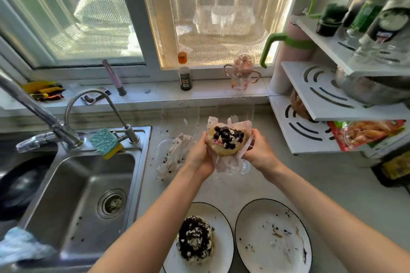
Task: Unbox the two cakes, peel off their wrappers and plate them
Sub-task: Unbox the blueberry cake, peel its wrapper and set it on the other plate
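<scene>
Two hands, left hand [199, 157] and right hand [258, 150], cradle the blueberry cake [226, 141] above the table [244, 186], fingers pinching its loosened paper wrapper [228, 164]; better to peel slowly, supporting underneath, before moving to the empty plate [274, 236].

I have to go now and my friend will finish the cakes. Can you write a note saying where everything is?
Left hand and right hand: both hold the blueberry cake, still in its paper wrapper, above the counter.
Done: the chocolate cake sits unwrapped on the left plate. Its used wrapper lies on the counter by the sink.
Left: peel the wrapper off the blueberry cake and put it on the right plate, which holds only crumbs.
</scene>
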A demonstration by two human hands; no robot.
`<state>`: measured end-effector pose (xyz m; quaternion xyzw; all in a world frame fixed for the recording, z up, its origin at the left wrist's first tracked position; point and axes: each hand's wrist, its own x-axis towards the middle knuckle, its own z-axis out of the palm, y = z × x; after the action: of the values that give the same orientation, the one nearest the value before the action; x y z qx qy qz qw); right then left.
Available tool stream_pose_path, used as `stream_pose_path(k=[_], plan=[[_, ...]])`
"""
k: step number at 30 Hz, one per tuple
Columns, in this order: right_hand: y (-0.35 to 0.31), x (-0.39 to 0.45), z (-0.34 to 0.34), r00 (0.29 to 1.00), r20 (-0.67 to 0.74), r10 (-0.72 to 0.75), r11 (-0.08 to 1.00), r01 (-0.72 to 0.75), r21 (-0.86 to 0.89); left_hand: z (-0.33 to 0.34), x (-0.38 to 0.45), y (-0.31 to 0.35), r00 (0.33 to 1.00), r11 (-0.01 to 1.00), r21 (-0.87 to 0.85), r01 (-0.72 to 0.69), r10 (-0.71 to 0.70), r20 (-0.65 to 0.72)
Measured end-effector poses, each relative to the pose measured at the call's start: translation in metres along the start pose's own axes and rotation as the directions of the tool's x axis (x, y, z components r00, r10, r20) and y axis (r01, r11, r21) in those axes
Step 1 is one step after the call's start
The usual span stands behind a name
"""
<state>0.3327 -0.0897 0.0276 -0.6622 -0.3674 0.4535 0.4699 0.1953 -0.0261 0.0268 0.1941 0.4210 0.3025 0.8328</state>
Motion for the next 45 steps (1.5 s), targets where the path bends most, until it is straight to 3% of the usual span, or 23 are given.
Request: stream_pose_path(k=[6, 9, 12, 14, 16, 19, 23, 31, 36, 42, 45], plan=[[-0.005, -0.01, -0.002, 0.998, 0.024, -0.062, 0.996, 0.063, -0.056, 0.003, -0.007, 0.0, 0.997, 0.998, -0.041, 0.051, -0.049, 0.055], [-0.016, -0.013, -0.012, 0.993, 0.101, -0.069, 0.975, 0.089, -0.203, 0.004, -0.013, 0.004, 0.997, 0.997, -0.024, 0.074, -0.073, 0.031], [-0.029, -0.011, -0.023, 0.992, -0.05, -0.114, 0.959, 0.096, -0.267, 0.005, -0.018, 0.011, 0.997, 0.995, -0.071, 0.072, -0.071, 0.012], [-0.043, -0.01, -0.026, 0.988, -0.119, -0.1, 0.987, 0.084, -0.137, 0.005, -0.017, 0.013, 0.997, 0.994, -0.089, 0.071, -0.068, 0.031], [-0.057, -0.009, -0.026, 0.996, -0.018, -0.086, 0.995, 0.085, -0.051, 0.003, -0.017, 0.014, 0.996, 0.994, -0.075, 0.081, -0.077, 0.054], [-0.07, -0.009, -0.022, 0.983, 0.132, -0.129, 0.973, 0.151, -0.174, 0.001, -0.019, 0.012, 0.994, 0.995, -0.062, 0.08, -0.075, 0.079], [-0.072, -0.006, -0.019, 0.98, 0.077, -0.182, 0.968, 0.192, -0.162, -0.003, -0.021, 0.01, 0.993, 0.992, -0.077, 0.097, -0.091, 0.076], [-0.058, 0.011, -0.015, 0.998, -0.054, 0.016, 0.999, -0.013, 0.052, -0.016, -0.015, 0.011, 0.992, 0.992, -0.075, 0.103, -0.097, 0.083], [-0.038, 0.015, -0.01, 0.986, -0.032, 0.161, 0.983, -0.157, 0.097, -0.021, -0.017, 0.01, 0.983, 0.982, -0.138, 0.126, -0.105, 0.15], [-0.011, 0.011, 0.005, 0.96, 0.024, 0.28, 0.96, -0.28, -0.006, -0.024, -0.025, 0.005, 0.981, 0.976, -0.18, 0.125, -0.095, 0.17], [-0.003, 0.006, 0.01, 0.939, 0.069, 0.337, 0.94, -0.34, 0.023, -0.025, -0.026, 0.001, 0.98, 0.974, -0.193, 0.116, -0.081, 0.181]])
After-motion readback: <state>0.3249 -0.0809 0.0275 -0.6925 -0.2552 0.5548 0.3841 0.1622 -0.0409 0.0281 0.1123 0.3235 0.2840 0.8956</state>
